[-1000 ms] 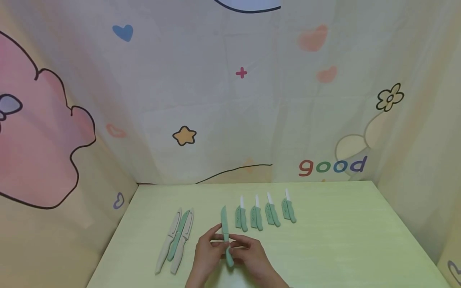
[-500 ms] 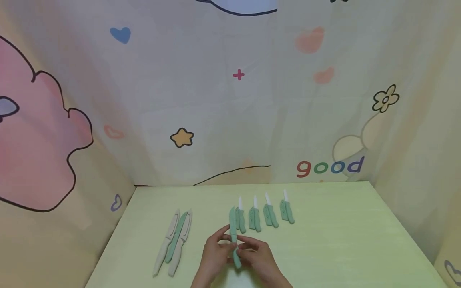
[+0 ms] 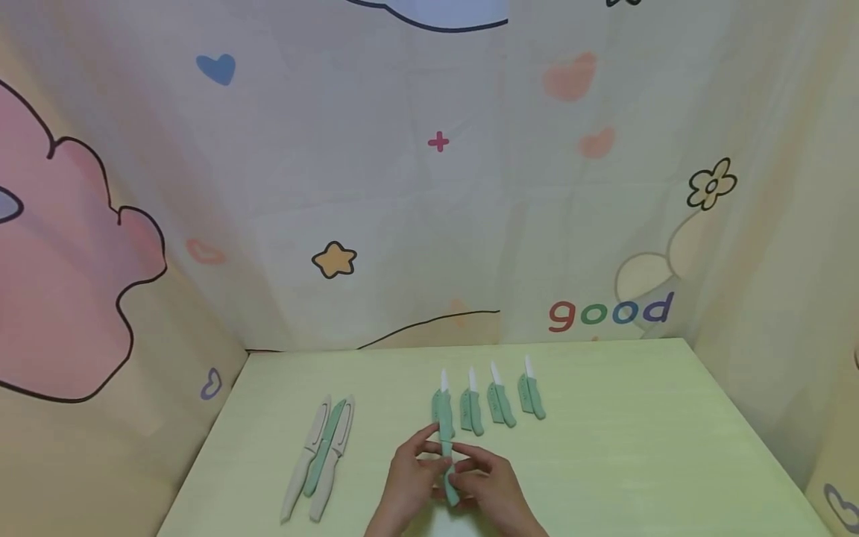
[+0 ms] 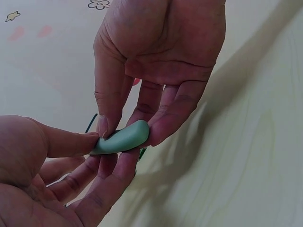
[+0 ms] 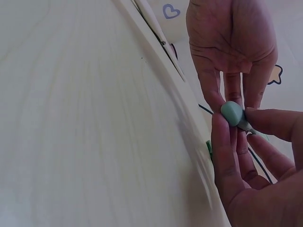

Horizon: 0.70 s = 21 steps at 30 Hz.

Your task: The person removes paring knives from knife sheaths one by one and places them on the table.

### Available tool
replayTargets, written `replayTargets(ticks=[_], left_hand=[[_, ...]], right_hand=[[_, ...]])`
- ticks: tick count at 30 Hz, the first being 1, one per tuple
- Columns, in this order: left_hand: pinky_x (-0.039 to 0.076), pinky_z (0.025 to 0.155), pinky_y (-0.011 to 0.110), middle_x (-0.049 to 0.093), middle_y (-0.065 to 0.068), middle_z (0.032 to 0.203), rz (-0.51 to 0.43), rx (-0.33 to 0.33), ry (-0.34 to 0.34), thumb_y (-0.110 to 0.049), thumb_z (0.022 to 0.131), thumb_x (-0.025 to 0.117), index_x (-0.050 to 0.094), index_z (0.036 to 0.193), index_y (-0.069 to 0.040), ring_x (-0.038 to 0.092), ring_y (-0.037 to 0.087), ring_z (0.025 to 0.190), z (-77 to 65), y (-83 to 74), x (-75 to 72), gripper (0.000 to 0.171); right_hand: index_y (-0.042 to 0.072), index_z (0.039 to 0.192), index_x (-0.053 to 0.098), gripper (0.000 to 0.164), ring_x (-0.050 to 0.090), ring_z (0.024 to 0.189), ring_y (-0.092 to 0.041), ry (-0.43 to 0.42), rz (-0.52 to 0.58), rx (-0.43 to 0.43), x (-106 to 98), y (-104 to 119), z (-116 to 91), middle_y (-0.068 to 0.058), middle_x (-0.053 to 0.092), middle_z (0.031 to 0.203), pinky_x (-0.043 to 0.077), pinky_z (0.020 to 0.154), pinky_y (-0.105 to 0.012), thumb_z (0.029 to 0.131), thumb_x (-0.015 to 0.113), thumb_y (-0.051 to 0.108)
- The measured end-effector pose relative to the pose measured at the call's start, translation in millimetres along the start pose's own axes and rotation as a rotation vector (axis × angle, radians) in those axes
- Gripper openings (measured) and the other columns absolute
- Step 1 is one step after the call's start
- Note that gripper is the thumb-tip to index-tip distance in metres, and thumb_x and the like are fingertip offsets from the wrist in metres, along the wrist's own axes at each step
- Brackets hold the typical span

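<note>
A green knife (image 3: 447,449) with a green sheath over its blade is held in both hands above the table, tip pointing away from me. My left hand (image 3: 411,477) grips it from the left, its fingers along the sheath and upper handle. From the right, my right hand (image 3: 493,485) pinches the handle between thumb and fingers. The rounded end of the knife's handle (image 4: 130,137) shows between both hands' fingertips in the left wrist view. Likewise, the right wrist view looks onto the handle's butt (image 5: 231,113). Behind the held knife lies a small white-bladed green knife (image 3: 444,382), partly hidden.
More small green knives (image 3: 499,405) with white blades lie in a row to the right. On the left, two pale grey knives (image 3: 331,477) lie side by side with a green knife (image 3: 322,459) between them. A patterned curtain (image 3: 403,186) rises behind the table (image 3: 637,447).
Both hands have carried the held knife to the right, so it now overlaps the leftmost small white-bladed knife in view. The grip looks much the same. The head view has shifted slightly.
</note>
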State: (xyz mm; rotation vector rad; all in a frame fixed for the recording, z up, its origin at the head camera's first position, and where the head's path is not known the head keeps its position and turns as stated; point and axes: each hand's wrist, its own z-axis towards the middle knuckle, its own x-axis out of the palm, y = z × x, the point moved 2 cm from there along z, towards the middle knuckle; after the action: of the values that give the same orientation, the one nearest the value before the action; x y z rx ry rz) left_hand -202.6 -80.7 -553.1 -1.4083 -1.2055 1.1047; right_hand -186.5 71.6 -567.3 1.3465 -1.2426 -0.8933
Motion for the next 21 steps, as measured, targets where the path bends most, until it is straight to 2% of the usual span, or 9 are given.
replayTargets(ticks=[4,9,16,21], left_hand=[[0.061,0.055,0.038,0.063,0.013,0.104,-0.007,0.008,0.012,-0.001,0.083,0.07,0.049,0.14,-0.01,0.066,0.02,0.078,0.8,3.5,5.0,0.061],[0.061,0.054,0.037,0.064,0.01,0.102,-0.016,0.002,0.012,-0.001,0.083,0.07,0.05,0.139,-0.013,0.065,0.02,0.076,3.5,7.1,10.8,0.06],[0.061,0.055,0.038,0.063,0.01,0.102,-0.017,-0.003,0.035,-0.001,0.084,0.069,0.049,0.14,-0.011,0.065,0.02,0.076,6.0,6.6,16.3,0.06],[0.061,0.054,0.037,0.063,0.011,0.102,-0.014,0.003,0.028,-0.001,0.083,0.07,0.049,0.14,-0.01,0.065,0.019,0.075,5.4,7.3,18.1,0.061]], right_hand=[[-0.002,0.133,0.054,0.053,0.067,0.076,-0.03,-0.025,-0.002,0.01,-4,-2,-3,-0.017,0.062,0.099,0.061,0.06,-0.043,0.083,0.069,0.004],[-0.002,0.132,0.054,0.052,0.067,0.076,-0.03,-0.044,0.003,0.021,-9,-3,-3,-0.018,0.061,0.1,0.061,0.061,-0.044,0.083,0.069,0.002],[-0.002,0.13,0.055,0.05,0.066,0.075,-0.03,-0.07,0.025,0.05,-12,6,-8,-0.017,0.059,0.097,0.061,0.061,-0.044,0.082,0.069,0.0],[-0.003,0.129,0.056,0.049,0.066,0.074,-0.031,-0.076,0.019,0.053,-9,17,-15,-0.018,0.06,0.096,0.061,0.061,-0.045,0.081,0.069,0.0]])
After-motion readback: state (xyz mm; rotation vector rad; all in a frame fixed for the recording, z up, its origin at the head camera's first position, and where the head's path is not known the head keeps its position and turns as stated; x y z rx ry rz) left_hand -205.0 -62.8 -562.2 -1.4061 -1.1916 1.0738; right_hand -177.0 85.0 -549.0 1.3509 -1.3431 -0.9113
